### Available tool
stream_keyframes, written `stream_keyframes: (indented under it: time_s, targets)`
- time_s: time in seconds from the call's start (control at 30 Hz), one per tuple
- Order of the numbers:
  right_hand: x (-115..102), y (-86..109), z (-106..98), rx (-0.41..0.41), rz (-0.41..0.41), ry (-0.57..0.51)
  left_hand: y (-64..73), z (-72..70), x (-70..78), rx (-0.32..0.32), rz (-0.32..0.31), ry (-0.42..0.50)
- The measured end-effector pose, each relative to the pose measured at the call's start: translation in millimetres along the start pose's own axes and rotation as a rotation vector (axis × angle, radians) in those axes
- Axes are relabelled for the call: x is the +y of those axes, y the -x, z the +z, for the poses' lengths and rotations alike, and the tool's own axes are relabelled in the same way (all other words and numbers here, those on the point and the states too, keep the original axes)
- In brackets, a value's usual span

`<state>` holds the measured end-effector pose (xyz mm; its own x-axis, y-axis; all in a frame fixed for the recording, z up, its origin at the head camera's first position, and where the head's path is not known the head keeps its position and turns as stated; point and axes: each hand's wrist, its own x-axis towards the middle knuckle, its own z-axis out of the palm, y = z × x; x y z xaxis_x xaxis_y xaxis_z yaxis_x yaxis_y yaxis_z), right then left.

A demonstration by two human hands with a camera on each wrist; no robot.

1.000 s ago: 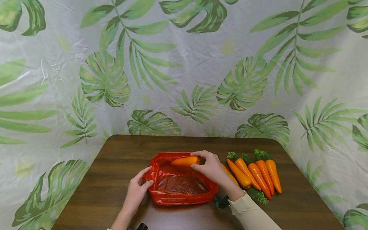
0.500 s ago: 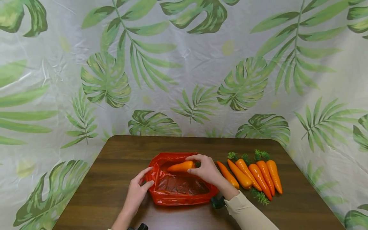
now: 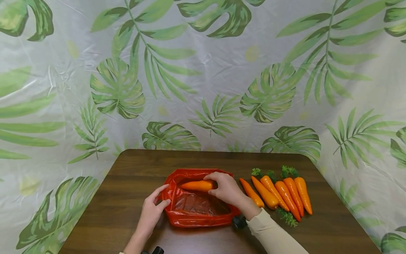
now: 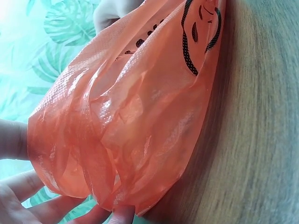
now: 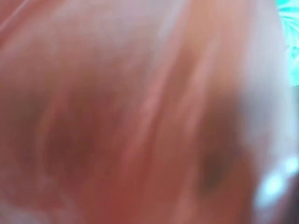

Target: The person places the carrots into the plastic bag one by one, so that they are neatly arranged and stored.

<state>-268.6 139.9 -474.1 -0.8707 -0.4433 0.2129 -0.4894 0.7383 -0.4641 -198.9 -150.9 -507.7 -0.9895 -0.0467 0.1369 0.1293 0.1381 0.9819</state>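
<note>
Within the mouth of the bag (image 3: 200, 222), we see the right grip (image 3: 226, 189) pinching a carrot (image 3: 196, 186) by its thick end, tip toward nine o'clock; the left grip (image 3: 151, 211) holds the bag's rim at nine. More carrots (image 3: 284, 194) lie on the bench (image 3: 133, 176) at three. We judge the carrot light, stiff and slick, best held by that thick end, the bag thin and floppy.

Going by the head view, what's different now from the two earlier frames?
The right hand has moved left and slightly lower in the picture, taking its carrot further across the red bag; it still pinches the carrot. The leftmost table carrot shows more fully than in the first frame. Unchanged: the left hand at the bag's left edge, and the other table carrots.
</note>
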Motion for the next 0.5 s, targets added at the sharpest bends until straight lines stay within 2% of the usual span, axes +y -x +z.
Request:
stream_keyframes:
  time_s: [0.23, 0.5]
  targets:
    - [3.2, -2.6, 2.6, 0.006, -0.071, 0.166, -0.1, -0.7, -2.0, 0.008, -0.015, -0.031]
    - [6.6, -3.8, 5.1, 0.042, -0.11, 0.191, -0.2, -1.4, -0.2, 0.007, -0.021, -0.029]
